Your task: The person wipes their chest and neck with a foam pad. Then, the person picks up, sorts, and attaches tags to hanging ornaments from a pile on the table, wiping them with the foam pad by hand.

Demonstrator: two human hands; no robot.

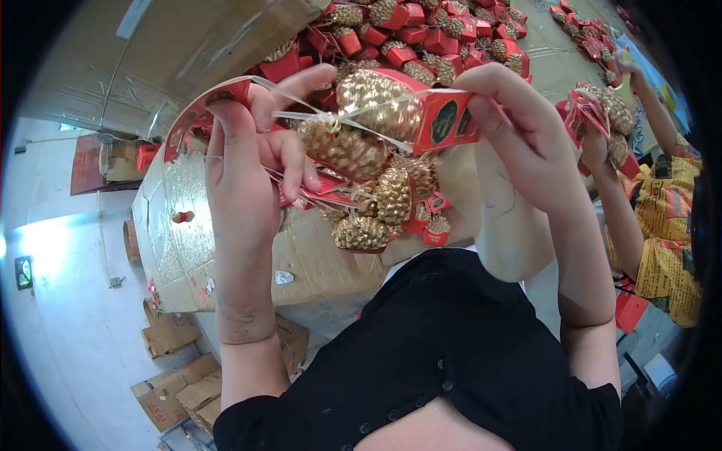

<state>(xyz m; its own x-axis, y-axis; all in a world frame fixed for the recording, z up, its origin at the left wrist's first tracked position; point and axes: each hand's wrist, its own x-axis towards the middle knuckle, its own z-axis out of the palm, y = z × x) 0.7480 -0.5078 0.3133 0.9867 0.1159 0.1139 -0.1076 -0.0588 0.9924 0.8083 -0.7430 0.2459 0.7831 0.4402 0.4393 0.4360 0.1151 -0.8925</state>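
Observation:
Between finger and thumb, my right hand grips the red card end of a gold, pine-cone-like ornament. My left hand pinches a curved red card, its other fingers spread apart. Thin white strings stretch from the left hand to the ornament and cross near its gold surface. More gold ornaments with red cards hang or lie just below, close to the left fingers; I cannot tell which of them are tied to the strings.
A big pile of red-and-gold ornaments covers the back of the cardboard-topped table. At right, another person's hand holds similar ornaments. Cardboard boxes stand on the floor at lower left.

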